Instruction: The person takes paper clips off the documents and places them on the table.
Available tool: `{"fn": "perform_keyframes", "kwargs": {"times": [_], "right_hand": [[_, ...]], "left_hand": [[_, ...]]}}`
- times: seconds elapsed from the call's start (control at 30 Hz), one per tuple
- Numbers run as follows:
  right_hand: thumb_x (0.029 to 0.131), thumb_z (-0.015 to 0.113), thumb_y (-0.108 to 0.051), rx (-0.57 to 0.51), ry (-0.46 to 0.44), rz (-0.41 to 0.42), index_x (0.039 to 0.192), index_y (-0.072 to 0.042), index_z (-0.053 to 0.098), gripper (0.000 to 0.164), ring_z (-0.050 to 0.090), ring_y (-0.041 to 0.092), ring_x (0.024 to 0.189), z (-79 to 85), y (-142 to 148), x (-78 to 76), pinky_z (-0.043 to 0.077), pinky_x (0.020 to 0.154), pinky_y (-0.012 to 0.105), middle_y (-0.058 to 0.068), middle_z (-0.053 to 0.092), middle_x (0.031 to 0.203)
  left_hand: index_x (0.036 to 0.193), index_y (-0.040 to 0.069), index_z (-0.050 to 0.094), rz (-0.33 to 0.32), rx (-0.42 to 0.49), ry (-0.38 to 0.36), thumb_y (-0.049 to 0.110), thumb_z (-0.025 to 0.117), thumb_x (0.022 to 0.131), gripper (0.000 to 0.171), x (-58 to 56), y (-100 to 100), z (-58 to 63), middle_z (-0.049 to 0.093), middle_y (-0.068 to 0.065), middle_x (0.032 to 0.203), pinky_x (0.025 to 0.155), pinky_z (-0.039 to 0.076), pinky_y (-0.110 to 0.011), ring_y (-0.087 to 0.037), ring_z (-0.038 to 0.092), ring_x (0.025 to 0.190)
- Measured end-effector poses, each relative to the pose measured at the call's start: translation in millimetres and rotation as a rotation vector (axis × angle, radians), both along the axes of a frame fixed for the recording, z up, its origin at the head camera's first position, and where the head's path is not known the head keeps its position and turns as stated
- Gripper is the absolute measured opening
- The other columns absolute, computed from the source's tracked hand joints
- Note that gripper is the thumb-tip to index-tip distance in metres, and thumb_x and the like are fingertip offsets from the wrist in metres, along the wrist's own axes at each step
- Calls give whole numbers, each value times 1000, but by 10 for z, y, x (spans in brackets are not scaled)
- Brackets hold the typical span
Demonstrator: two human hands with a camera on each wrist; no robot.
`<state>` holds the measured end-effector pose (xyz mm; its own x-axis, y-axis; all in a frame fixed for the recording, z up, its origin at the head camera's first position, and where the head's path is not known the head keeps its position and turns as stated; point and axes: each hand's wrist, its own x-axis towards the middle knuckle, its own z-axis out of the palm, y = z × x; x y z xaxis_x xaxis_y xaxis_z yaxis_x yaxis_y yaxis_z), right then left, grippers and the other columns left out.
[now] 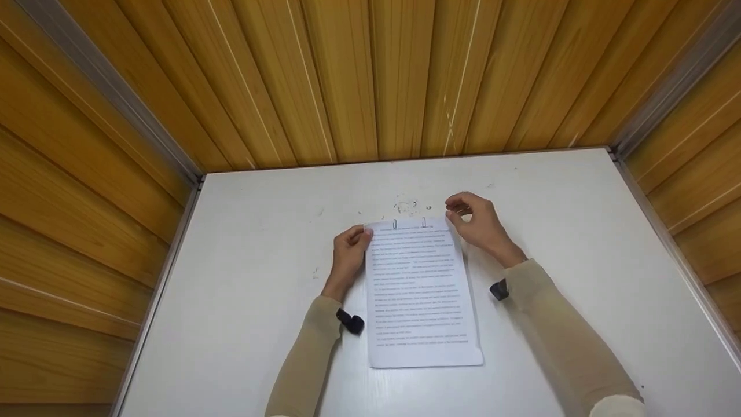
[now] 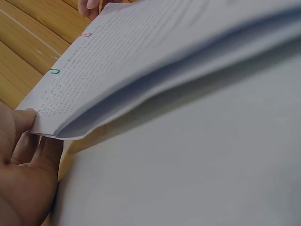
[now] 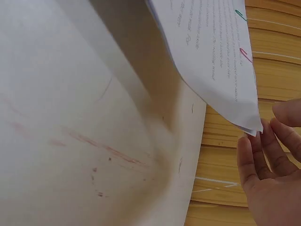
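A stack of printed sheets (image 1: 414,284) is held up off the table, its top edge carrying a green paper clip (image 2: 55,71) and a red paper clip (image 2: 86,35). My left hand (image 1: 349,252) pinches the stack's top left corner, thumb on the printed face and fingers behind. At the top right corner is my right hand (image 1: 477,223), its fingertips (image 3: 267,126) right at the corner. The right thumb stands apart from the paper in the right wrist view. Along the left side, the sheets (image 2: 141,80) gape slightly apart.
Beneath the papers lies a white table (image 1: 243,243) with dark and reddish marks (image 3: 103,146) near its far side. Yellow wood-look panels (image 1: 370,81) rise behind it and along both sides.
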<state>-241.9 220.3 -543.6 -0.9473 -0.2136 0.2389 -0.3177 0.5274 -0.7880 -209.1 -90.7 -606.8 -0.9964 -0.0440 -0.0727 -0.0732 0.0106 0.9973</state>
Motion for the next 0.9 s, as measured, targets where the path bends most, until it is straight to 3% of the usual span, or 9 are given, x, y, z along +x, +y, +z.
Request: {"fn": "perform_keyframes", "kwargs": {"times": [0.27,0.57,0.9], "right_hand": [[100,71,-5,140,47,94,124,-2,73,24,67,32,114,54,-146,11,53,104,51,15,73,122],[101,70,-7,285,114,168,124,-1,72,24,68,31,119,33,-304,23,53,107,49,12,72,123],[101,71,-6,424,297,210,116,-2,74,16,68,27,106,-51,-393,26,58,95,44,8,72,112]], "left_hand": [[128,9,75,-7,-23,13,25,65,109,27,-10,11,16,80,-9,110,76,57,-25,-18,75,89],[129,9,75,-1,-36,6,25,65,109,27,-13,11,-9,80,-7,109,76,56,-25,-19,75,88],[130,7,74,1,-53,20,23,63,110,28,-17,16,-34,80,-8,109,75,57,-24,-17,75,87]]}}
